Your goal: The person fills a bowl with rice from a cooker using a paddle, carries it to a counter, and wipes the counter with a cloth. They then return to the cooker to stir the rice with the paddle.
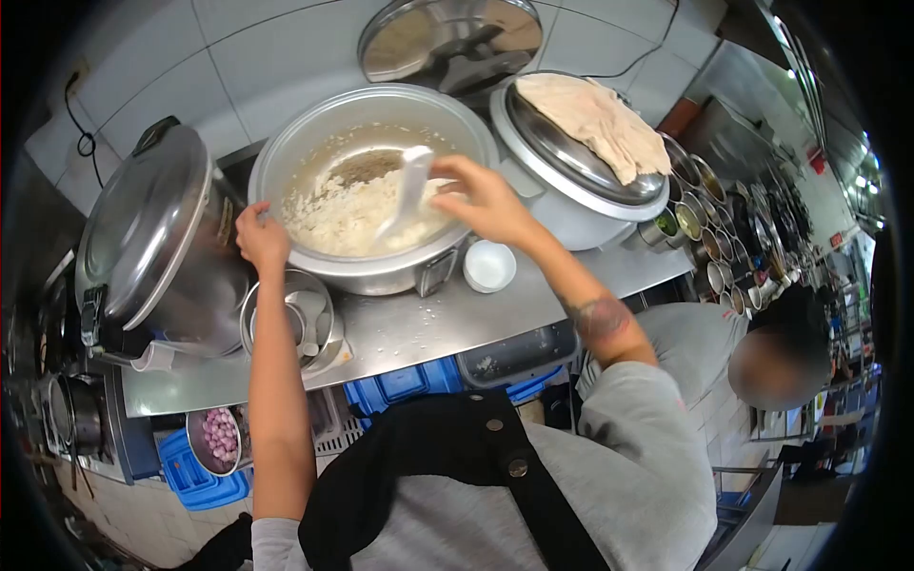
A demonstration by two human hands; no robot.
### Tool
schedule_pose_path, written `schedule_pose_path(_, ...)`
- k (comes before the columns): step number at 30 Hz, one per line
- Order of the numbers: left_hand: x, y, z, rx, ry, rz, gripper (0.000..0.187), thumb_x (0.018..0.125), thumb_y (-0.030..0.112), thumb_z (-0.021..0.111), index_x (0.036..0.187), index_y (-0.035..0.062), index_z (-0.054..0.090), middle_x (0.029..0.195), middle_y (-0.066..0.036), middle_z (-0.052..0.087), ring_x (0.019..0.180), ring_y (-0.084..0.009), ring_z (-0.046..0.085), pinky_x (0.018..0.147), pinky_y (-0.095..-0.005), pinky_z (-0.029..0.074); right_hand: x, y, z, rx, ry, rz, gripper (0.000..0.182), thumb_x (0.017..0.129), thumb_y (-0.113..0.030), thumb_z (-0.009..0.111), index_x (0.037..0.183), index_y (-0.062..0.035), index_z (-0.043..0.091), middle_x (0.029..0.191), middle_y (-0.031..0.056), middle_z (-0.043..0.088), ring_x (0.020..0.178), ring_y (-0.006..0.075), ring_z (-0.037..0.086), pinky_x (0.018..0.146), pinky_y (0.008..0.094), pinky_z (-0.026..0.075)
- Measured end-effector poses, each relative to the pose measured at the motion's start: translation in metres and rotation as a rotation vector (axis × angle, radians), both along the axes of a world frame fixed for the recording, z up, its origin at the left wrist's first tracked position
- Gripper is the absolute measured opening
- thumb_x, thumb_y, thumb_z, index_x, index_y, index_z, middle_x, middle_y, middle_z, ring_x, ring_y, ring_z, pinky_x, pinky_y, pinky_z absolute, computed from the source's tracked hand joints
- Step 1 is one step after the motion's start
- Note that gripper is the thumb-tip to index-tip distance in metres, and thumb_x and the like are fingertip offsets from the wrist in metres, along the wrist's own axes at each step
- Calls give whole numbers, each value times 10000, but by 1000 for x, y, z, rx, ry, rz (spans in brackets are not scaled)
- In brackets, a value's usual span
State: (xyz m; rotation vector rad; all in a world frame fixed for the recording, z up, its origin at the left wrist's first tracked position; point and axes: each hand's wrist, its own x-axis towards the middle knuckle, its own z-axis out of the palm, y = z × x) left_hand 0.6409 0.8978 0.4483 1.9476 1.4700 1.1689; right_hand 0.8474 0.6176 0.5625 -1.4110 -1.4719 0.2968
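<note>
A large metal pot (457, 109) stands on the steel counter with white cooked rice (333, 224) in it. Its bottom shows through at the back, and grains cling to the inner wall. My left hand (262, 236) grips the pot's left rim. Over the right part of the pot is my right hand (481, 202), thumb and fingers apart. Right at its fingertips, a pale rice paddle (411, 190) stands tilted with its lower end in the rice. The paddle is blurred, and whether the fingers touch it is hard to tell.
Left is a lidded metal cooker (162, 228); right, another cooker with a cloth (600, 119) on its lid. A white bowl (490, 266) and a metal bowl with utensils (295, 319) sit in front. Below are shallots (219, 436) and blue lids (200, 476). A person (700, 333) bends at right.
</note>
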Motion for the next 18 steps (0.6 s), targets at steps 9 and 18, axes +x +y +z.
schedule_pose_path(9, -5, 5, -10, 173, -31, 10, 262, 861, 220, 562, 1084, 90, 605, 1161, -153, 564, 1106, -347, 516, 972, -449, 363, 99, -89, -274, -543, -364, -810, 406, 892, -187, 568, 1220, 45, 503, 891, 216, 669, 810, 244, 688, 654, 339, 554)
schedule_pose_path(18, -21, -135, 1, 399, -110, -104, 405, 917, 154, 510, 1235, -76, 412, 1255, -263, 423, 1173, -380, 391, 1014, -447, 283, 17, -97, -215, -578, 908, -745, 324, 914, -200, 497, 1154, 15, 530, 929, 305, 623, 650, 440, 638, 655, 483, 538)
